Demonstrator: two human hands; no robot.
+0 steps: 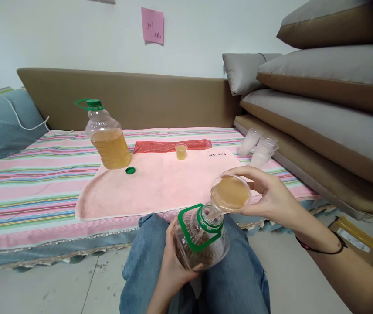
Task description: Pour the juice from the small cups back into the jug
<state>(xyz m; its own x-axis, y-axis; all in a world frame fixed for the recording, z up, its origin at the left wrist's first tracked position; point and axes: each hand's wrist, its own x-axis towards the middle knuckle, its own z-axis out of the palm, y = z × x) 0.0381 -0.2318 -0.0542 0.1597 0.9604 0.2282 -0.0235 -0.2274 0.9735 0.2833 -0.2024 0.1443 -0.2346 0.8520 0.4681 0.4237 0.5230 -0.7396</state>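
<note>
Above my lap, my left hand is wrapped round a clear plastic bottle with a green carry handle and an uncapped mouth. Something brownish shows low inside it. My right hand grips a clear plastic cup of amber liquid by its side. The cup tilts towards the bottle's mouth, its rim right at the opening. Something clear, perhaps running liquid, shows between them. A loose green bottle cap lies on the pink towel beyond my hands.
A large capped bottle of amber liquid stands at left on the towel. Farther back are a small filled cup and a red plastic strip. Stacked clear cups lie at right, beside piled cushions.
</note>
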